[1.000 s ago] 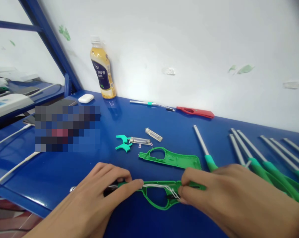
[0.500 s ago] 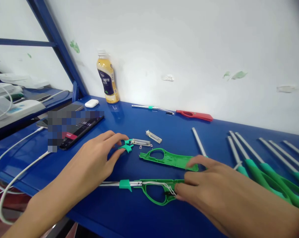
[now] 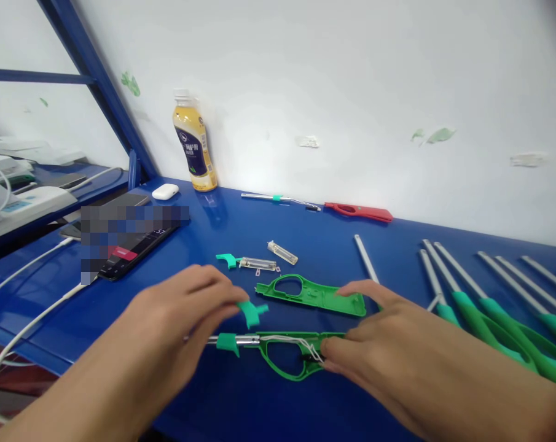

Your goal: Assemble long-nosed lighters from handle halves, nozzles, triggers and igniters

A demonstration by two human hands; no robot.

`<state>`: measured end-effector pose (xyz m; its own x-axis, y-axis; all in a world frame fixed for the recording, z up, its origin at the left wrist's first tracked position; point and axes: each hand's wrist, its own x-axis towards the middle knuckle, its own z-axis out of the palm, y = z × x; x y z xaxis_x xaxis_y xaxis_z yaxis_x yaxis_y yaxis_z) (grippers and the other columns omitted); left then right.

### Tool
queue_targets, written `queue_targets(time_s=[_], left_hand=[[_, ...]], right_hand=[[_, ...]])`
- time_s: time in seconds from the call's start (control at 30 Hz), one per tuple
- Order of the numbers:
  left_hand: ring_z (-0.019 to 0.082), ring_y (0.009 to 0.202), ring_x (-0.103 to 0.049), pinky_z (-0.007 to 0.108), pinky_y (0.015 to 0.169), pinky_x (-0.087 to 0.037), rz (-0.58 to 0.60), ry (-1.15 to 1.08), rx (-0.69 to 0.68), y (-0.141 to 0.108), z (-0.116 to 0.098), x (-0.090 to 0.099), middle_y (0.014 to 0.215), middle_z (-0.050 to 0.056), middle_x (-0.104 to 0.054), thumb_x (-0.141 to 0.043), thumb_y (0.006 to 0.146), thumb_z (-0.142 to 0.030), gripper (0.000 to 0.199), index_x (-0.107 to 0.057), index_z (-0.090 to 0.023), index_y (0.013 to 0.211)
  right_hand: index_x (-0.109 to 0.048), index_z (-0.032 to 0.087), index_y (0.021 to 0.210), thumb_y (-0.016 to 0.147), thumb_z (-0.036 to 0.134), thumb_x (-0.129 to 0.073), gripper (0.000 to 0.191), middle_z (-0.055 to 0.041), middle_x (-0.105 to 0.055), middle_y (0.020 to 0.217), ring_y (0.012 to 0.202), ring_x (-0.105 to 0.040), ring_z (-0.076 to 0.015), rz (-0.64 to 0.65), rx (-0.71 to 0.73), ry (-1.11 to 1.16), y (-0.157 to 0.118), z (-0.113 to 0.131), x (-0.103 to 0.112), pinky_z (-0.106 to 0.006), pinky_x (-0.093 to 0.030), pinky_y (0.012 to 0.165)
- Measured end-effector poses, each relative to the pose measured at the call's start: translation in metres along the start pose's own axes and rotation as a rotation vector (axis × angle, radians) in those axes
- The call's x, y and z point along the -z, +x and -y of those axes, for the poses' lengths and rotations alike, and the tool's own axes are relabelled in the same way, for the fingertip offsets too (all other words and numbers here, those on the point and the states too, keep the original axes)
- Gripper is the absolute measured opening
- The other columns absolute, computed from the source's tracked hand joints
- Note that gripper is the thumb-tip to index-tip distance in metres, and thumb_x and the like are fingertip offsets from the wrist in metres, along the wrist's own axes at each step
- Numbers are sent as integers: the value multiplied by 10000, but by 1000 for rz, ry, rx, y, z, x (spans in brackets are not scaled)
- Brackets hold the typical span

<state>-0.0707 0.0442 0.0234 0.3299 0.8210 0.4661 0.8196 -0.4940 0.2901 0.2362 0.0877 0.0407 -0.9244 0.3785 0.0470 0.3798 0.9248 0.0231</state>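
Between thumb and fingertips, my left hand (image 3: pixel 185 313) pinches a small teal plastic piece (image 3: pixel 251 313), held just above the metal tube (image 3: pixel 247 341). That tube bears a teal collar (image 3: pixel 227 342) and runs into a green handle half (image 3: pixel 282 362) with white wires in it. My right hand (image 3: pixel 383 344) grips this half at its right part, thumb by the wires and black part, index finger stretched out. Behind lies another green half (image 3: pixel 314 294), under that finger. Farther back are a teal trigger piece (image 3: pixel 227 260) and two clear cartridges (image 3: pixel 258 264) (image 3: pixel 282 252).
Finished-looking green lighters (image 3: pixel 494 325) with metal tubes lie at the right. A red handle (image 3: pixel 358 212) and a thin tube (image 3: pixel 263 197) rest near the wall. Phone (image 3: pixel 134 248), white case (image 3: pixel 165 191), cables and bottle (image 3: pixel 195 147) stand left.
My left hand has moved right and toward me, lifting one teal piece from beside the cartridge. The other teal piece stays behind. My right hand keeps its hold on the green half.
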Motion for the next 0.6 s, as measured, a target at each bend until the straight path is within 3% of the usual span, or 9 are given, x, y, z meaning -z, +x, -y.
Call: queue_targets(time_s=[0.07, 0.17, 0.4, 0.6], left_hand=[[115, 854, -763, 211, 750, -567, 75, -33, -71, -3, -17, -3, 1062, -32, -769, -482, 1121, -135, 336, -761, -319, 1146], [157, 845, -715, 231, 749, -581, 190, -32, -94, -6, -33, -12, 1008, 23, -750, -428, 1053, -21, 395, -746, -253, 1043], [194, 843, -645, 255, 718, -567, 255, 9, -115, -7, -37, -24, 983, 42, -728, -465, 1016, -16, 321, -702, -230, 987], [189, 802, -619, 250, 653, -528, 246, 38, -138, -9, -40, -27, 942, 38, -704, -482, 1019, -30, 283, -685, -226, 992]], right_hand=[[-644, 266, 831, 854, 47, -809, 275, 121, -710, 660, 543, -703, -158, 38, 24, 18, 1, -1, 0, -463, -518, 1148], [-652, 257, 860, 848, 55, -838, 275, 129, -718, 697, 541, -713, -161, 37, 63, -2, 1, 0, 0, -478, -524, 1150], [-684, 252, 921, 812, -32, -681, 304, 110, -745, 751, 588, -731, -166, -88, 81, -58, -1, 4, -1, -444, -518, 1108], [-692, 248, 934, 815, -30, -666, 304, 126, -740, 804, 647, -735, -146, -154, 128, -56, -1, -1, -6, -420, -519, 962]])
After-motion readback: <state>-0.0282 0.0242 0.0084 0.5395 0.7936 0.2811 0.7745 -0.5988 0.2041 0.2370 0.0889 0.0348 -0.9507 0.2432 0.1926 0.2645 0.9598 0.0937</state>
